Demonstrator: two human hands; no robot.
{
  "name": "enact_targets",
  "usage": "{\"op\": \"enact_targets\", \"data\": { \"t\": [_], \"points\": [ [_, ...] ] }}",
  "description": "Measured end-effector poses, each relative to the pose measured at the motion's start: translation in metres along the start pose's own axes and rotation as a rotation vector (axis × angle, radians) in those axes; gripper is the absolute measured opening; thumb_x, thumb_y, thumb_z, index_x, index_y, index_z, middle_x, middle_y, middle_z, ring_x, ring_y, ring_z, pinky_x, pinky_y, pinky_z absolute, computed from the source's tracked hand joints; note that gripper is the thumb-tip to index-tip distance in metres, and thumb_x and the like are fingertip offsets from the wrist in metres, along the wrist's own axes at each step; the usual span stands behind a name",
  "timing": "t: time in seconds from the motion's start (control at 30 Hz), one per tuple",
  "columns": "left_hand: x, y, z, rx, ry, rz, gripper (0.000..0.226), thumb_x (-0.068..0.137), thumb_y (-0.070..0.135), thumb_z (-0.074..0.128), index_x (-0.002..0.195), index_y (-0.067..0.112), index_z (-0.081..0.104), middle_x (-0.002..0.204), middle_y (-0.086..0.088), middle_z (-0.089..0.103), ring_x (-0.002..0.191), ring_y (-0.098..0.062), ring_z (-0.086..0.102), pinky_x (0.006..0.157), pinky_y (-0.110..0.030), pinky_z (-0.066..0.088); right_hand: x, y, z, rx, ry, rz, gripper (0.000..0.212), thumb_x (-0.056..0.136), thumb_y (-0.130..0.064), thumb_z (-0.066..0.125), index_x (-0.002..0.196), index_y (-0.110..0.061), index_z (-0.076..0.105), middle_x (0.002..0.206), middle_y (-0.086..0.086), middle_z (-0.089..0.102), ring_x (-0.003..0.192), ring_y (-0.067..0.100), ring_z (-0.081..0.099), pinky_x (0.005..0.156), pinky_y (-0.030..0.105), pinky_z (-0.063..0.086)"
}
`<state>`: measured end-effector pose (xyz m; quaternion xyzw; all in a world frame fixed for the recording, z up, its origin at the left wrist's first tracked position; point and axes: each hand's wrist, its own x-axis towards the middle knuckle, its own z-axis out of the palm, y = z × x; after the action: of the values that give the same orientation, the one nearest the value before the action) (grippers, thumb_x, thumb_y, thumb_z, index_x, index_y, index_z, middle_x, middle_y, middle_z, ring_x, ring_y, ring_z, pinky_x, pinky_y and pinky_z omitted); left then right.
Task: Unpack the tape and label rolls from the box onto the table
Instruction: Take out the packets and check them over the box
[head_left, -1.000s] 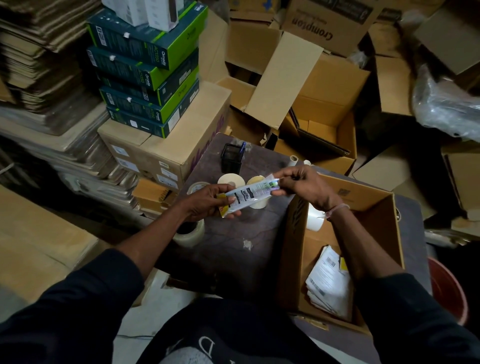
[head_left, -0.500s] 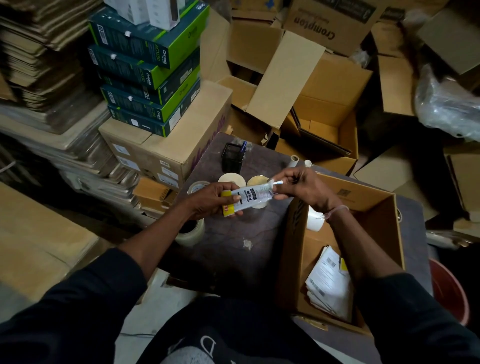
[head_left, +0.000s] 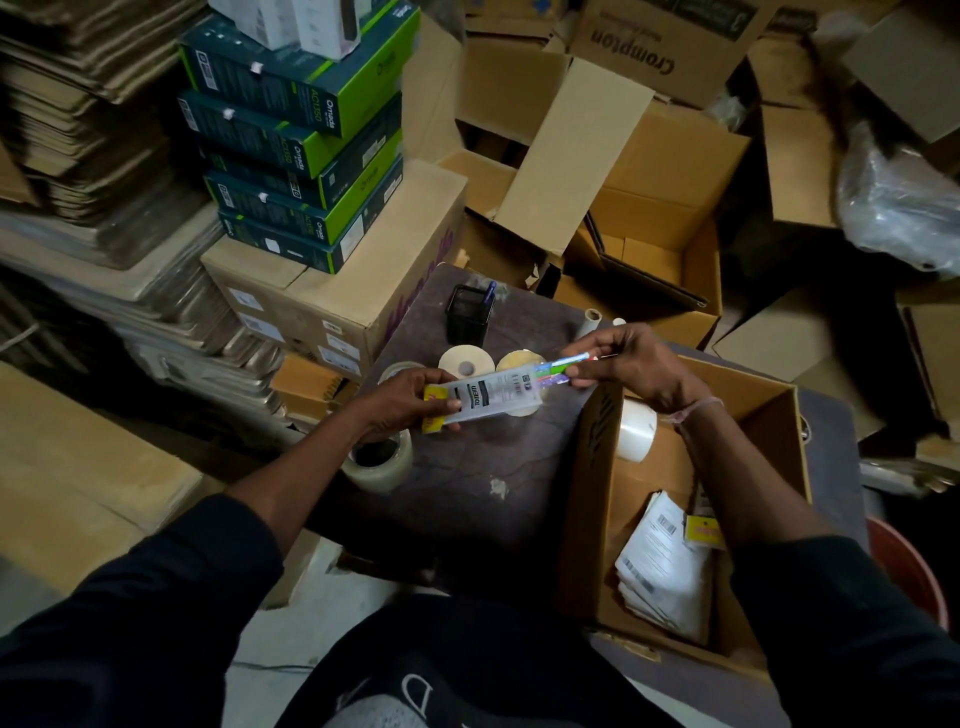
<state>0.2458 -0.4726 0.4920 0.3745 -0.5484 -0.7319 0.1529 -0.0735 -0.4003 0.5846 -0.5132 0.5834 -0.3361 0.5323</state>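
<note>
I note the open cardboard box (head_left: 779, 447) at the right edge of the dark table (head_left: 467, 499) holding one white roll (head_left: 635, 430) against its left wall and a sheaf of printed papers (head_left: 660, 566) on its floor. Above the table, my left hand (head_left: 410, 402) grips the yellow end of a clear pen packet (head_left: 488, 400) while my right hand (head_left: 623, 366) pinches its far end. On the table sit two label rolls (head_left: 465, 366), a clear tape roll (head_left: 379, 462) at the left edge and a black mesh holder (head_left: 469, 314) near the far edge, with cartons stacked all round.
</note>
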Motion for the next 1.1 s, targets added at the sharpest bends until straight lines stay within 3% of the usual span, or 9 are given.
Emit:
{"op": "enact_targets", "data": {
  "t": [0.2, 0.3, 0.47, 0.57, 0.63, 0.73, 0.83, 1.03, 1.1],
  "points": [
    [0.0, -0.003, -0.009, 0.014, 0.04, -0.023, 0.025, 0.092, 0.008, 0.07, 0.116, 0.003, 0.065, 0.106, -0.017, 0.076, 0.086, -0.03, 0.076, 0.069, -0.032, 0.063, 0.005, -0.008, -0.002, -0.098, 0.085, -0.026, 0.029, 0.08, 0.001, 0.074, 0.107, 0.009, 0.069, 0.105, 0.02, 0.074, 0.1, 0.032, 0.072, 0.08, 0.032, 0.062],
    [0.001, -0.008, -0.017, 0.044, 0.111, -0.031, 0.019, 0.092, 0.007, 0.071, 0.109, 0.001, 0.065, 0.101, -0.018, 0.076, 0.082, -0.031, 0.076, 0.063, -0.03, 0.061, 0.012, -0.025, -0.011, -0.391, 0.225, -0.054, 0.023, 0.078, 0.001, 0.078, 0.101, 0.001, 0.075, 0.098, 0.014, 0.075, 0.093, 0.026, 0.073, 0.069, 0.016, 0.058],
    [0.003, -0.009, -0.024, 0.074, 0.221, -0.042, 0.032, 0.092, 0.003, 0.07, 0.12, -0.008, 0.06, 0.095, -0.018, 0.076, 0.075, -0.025, 0.077, 0.056, -0.027, 0.059, 0.046, -0.041, -0.014, -0.648, 0.446, -0.106, 0.02, 0.079, -0.006, 0.079, 0.099, -0.008, 0.076, 0.096, 0.007, 0.075, 0.084, 0.017, 0.071, 0.076, 0.026, 0.06],
    [0.003, -0.007, -0.023, 0.082, 0.248, -0.043, 0.027, 0.089, -0.004, 0.07, 0.114, -0.009, 0.06, 0.097, -0.026, 0.072, 0.068, -0.025, 0.076, 0.053, -0.029, 0.06, 0.082, -0.042, 0.005, -0.667, 0.533, -0.151, 0.021, 0.08, -0.003, 0.077, 0.101, -0.005, 0.077, 0.087, 0.006, 0.072, 0.069, 0.01, 0.063, 0.063, 0.011, 0.053],
    [0.003, -0.008, -0.024, 0.132, 0.267, -0.049, 0.019, 0.088, -0.005, 0.07, 0.105, -0.006, 0.063, 0.092, -0.023, 0.072, 0.062, -0.019, 0.075, 0.051, -0.026, 0.058, 0.111, -0.04, 0.019, -0.667, 0.579, -0.152, 0.02, 0.078, -0.003, 0.076, 0.098, -0.007, 0.077, 0.088, 0.007, 0.073, 0.075, 0.014, 0.066, 0.066, 0.016, 0.053],
    [0.0, -0.012, -0.029, 0.086, 0.23, -0.07, 0.021, 0.087, -0.006, 0.07, 0.106, -0.009, 0.061, 0.096, -0.026, 0.073, 0.069, -0.031, 0.075, 0.053, -0.031, 0.059, 0.158, -0.033, 0.035, -0.689, 0.581, -0.114, 0.022, 0.073, -0.008, 0.076, 0.095, -0.014, 0.079, 0.093, 0.009, 0.076, 0.087, 0.024, 0.072, 0.082, 0.037, 0.059],
    [-0.006, -0.016, -0.035, 0.066, 0.212, -0.099, 0.021, 0.088, -0.004, 0.069, 0.107, -0.005, 0.06, 0.095, -0.024, 0.073, 0.068, -0.03, 0.075, 0.052, -0.03, 0.058, 0.193, -0.031, 0.058, -0.788, 0.52, -0.028, 0.02, 0.076, -0.004, 0.07, 0.095, -0.006, 0.077, 0.094, 0.016, 0.074, 0.089, 0.031, 0.07, 0.081, 0.039, 0.059],
    [-0.017, -0.017, -0.05, 0.056, 0.159, -0.108, 0.019, 0.091, -0.002, 0.067, 0.107, -0.004, 0.058, 0.091, -0.02, 0.076, 0.072, -0.032, 0.077, 0.06, -0.032, 0.061, 0.231, 0.0, 0.086, -0.825, 0.446, 0.168, 0.028, 0.097, -0.009, 0.049, 0.117, 0.001, 0.066, 0.119, 0.02, 0.065, 0.112, 0.034, 0.06, 0.074, 0.02, 0.04],
    [-0.018, -0.018, -0.053, 0.059, 0.166, -0.116, 0.022, 0.091, 0.0, 0.067, 0.11, -0.006, 0.058, 0.093, -0.019, 0.077, 0.075, -0.035, 0.077, 0.064, -0.035, 0.061, 0.238, 0.008, 0.09, -0.772, 0.426, 0.211, 0.03, 0.098, -0.009, 0.048, 0.12, 0.002, 0.065, 0.122, 0.02, 0.063, 0.115, 0.033, 0.059, 0.058, 0.003, 0.034]
  ]
}}
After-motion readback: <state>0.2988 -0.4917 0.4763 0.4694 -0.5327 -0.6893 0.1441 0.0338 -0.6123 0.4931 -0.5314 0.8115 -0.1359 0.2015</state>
